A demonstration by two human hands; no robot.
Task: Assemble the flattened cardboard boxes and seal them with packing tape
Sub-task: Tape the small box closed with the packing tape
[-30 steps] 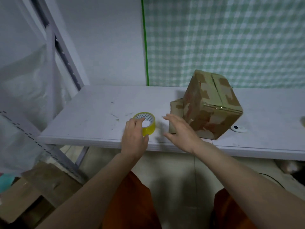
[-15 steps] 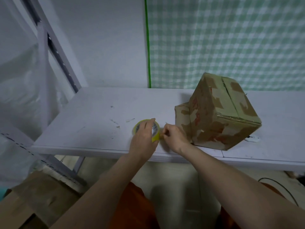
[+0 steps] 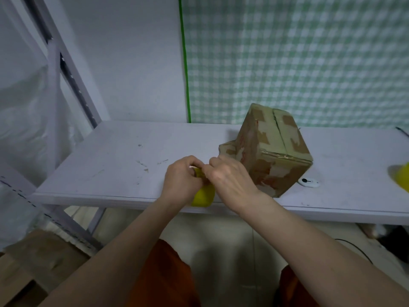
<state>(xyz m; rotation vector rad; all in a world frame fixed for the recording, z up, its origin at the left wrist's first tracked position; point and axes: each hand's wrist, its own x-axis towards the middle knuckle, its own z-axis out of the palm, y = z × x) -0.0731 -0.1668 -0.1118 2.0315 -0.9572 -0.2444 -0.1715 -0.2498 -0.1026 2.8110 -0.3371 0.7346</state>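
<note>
Both hands grasp a yellow tape roll (image 3: 202, 196) at the table (image 3: 110, 160) edge: left hand (image 3: 181, 185) gripping, right hand (image 3: 230, 180) pinching, beside a tilted cardboard box (image 3: 272, 151).

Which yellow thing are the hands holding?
The yellow tape roll at the table's front edge, held between the left hand and right hand. The other yellow thing sits untouched far right.

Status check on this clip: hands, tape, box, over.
Left hand grips tape roll at table edge; right hand pinches at the roll. Box tilted, seam untaped. Nothing blocking.
</note>
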